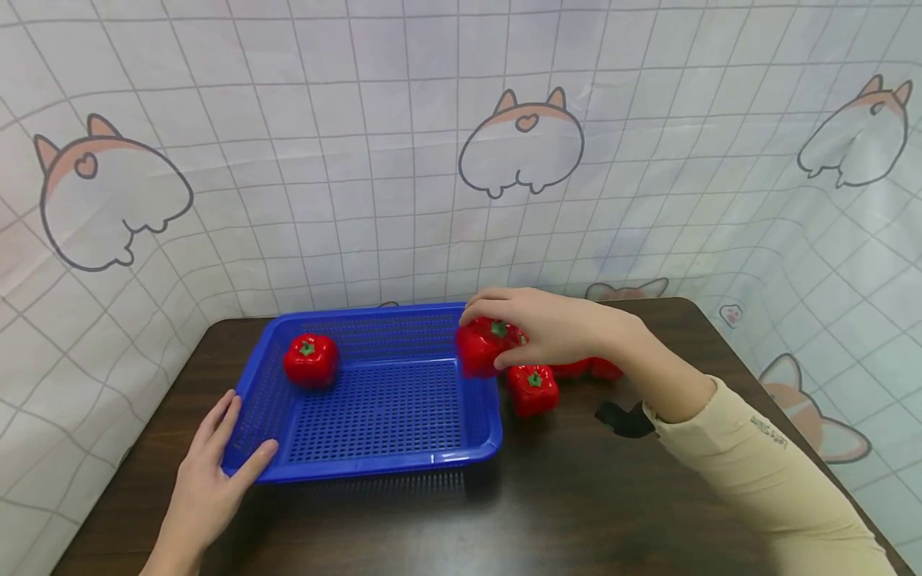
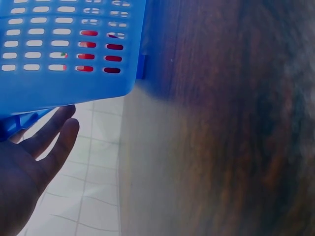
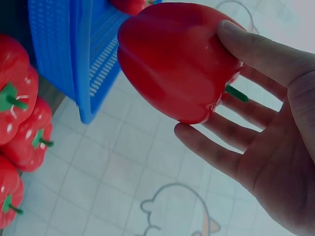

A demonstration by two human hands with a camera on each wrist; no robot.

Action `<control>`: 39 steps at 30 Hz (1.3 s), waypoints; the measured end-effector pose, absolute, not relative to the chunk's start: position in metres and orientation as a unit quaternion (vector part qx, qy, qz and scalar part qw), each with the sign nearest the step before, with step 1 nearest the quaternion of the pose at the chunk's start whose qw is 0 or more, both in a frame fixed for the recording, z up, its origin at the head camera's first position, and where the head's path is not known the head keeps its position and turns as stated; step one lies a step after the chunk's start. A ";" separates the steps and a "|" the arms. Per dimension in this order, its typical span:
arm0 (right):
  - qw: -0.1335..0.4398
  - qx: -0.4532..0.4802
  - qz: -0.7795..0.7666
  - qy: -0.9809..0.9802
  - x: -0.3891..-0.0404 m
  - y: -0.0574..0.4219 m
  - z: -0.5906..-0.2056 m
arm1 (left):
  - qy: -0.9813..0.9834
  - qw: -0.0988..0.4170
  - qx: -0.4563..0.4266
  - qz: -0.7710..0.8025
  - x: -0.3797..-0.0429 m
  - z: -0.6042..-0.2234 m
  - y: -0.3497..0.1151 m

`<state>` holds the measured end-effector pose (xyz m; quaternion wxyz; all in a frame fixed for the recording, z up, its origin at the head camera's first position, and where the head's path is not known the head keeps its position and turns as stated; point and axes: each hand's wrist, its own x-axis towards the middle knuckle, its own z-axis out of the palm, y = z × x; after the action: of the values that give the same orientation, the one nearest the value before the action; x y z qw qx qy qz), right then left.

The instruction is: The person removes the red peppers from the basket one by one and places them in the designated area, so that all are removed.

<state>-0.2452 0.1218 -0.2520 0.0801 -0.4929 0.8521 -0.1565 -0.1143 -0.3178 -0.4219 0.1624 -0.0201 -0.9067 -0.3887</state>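
Note:
My right hand [image 1: 536,324] holds a red bell pepper [image 3: 179,61] above the right end of the blue plastic basket [image 1: 346,468], gripping it between thumb and fingers near its green stem. At the basket's front left corner is my left hand [image 1: 205,480]; its thumb lies by the front rim and its straight fingers rest along the left side. The left wrist view shows those fingers extended beside the perforated blue wall [image 2: 64,88]. Another red bell pepper [image 1: 311,362] sits inside the basket, towards the back left.
Several more red bell peppers lie right of the basket; the nearest pepper [image 1: 533,390] is close beside its right wall, others partly hidden behind my right hand and wrist. A small black item [image 1: 623,419] shows by my right sleeve. The dark wooden table [image 1: 403,528] meets a grid-patterned cloth [image 1: 374,160].

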 end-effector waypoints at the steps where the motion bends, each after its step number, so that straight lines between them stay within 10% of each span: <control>1: 0.078 -0.490 -0.160 0.853 -0.244 0.126 -0.252 | -0.906 0.163 -0.021 -0.389 -0.114 -0.422 -0.318; 39: 0.053 -0.410 -0.182 0.892 -0.233 0.232 -0.296 | -0.907 0.168 -0.023 -0.385 -0.116 -0.425 -0.318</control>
<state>-0.2330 0.2321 -0.2959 0.0534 -0.4096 0.8923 -0.1823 -0.1156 -0.3183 -0.4249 0.1680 -0.0234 -0.9073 -0.3847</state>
